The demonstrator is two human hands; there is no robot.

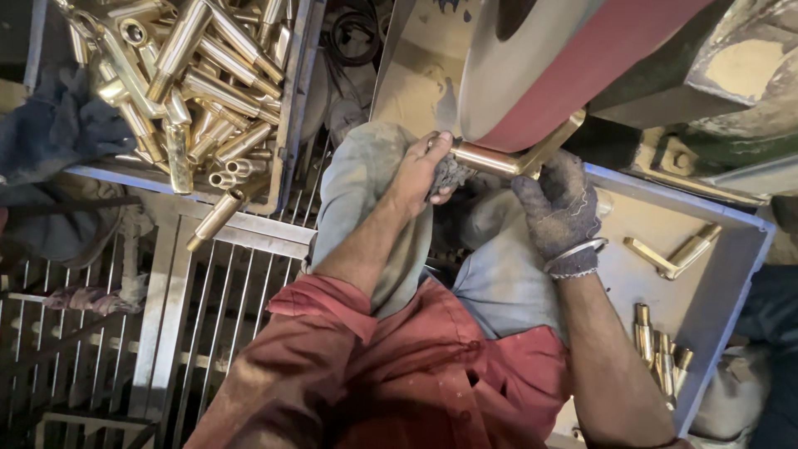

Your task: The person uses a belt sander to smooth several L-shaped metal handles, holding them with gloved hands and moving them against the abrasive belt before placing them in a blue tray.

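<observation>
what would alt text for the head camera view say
Seen from above, a seated person presses an L-shaped brass fitting against a red-edged polishing wheel, the bare left hand gripping it through a rag and the gloved right hand steadying it. A tray of brass fittings sits at left, a grey tray with a few more at right.

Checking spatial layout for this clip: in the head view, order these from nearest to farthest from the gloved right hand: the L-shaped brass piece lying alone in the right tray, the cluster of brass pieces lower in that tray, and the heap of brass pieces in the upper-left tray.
From the right hand:
1. L-shaped brass piece, just to its right in the right tray.
2. Cluster of brass pieces, lower in the same tray.
3. Heap of brass pieces, far across at upper left.
</observation>
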